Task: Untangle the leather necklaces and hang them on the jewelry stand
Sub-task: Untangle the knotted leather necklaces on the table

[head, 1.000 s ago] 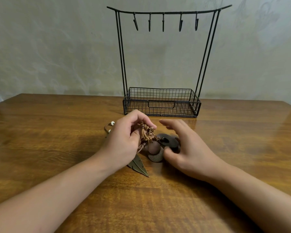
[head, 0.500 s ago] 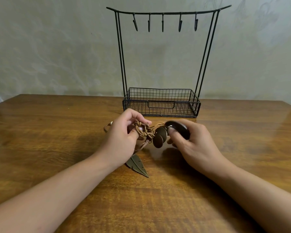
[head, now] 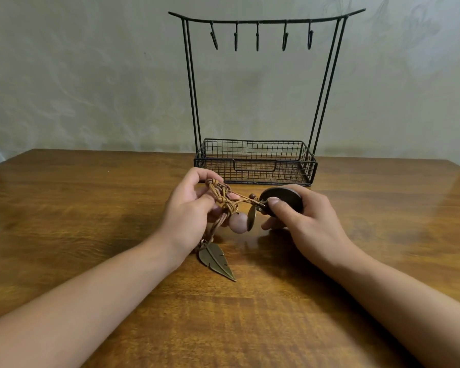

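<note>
Leather cords [head: 225,196], tan and knotted into a tangle, hang between two hands just above the wooden desk [head: 91,208], near the centre of the view. The left hand [head: 190,208] holds the knotted bunch, its fingers [head: 197,179] curled over the top and the thumb pressed in from below. At 3 o'clock from the knot, the right hand [head: 300,216] grips a dark round wooden disc pendant [head: 282,201], thumb on its near face and fingers wrapped behind it; a taut strand runs from the knot to this disc. A pinkish round bead [head: 238,221] and a smaller brown disc [head: 251,218] seen edge-on dangle under the strand between the hands. At 6 o'clock from the knot, a bronze metal leaf pendant [head: 217,260] lies on the desk, beside the left wrist. At 12 o'clock, well behind the hands, stands the black wire jewelry stand [head: 255,166], with a mesh basket base and five hooks [head: 257,35] on its top bar, none carrying a necklace.
</note>
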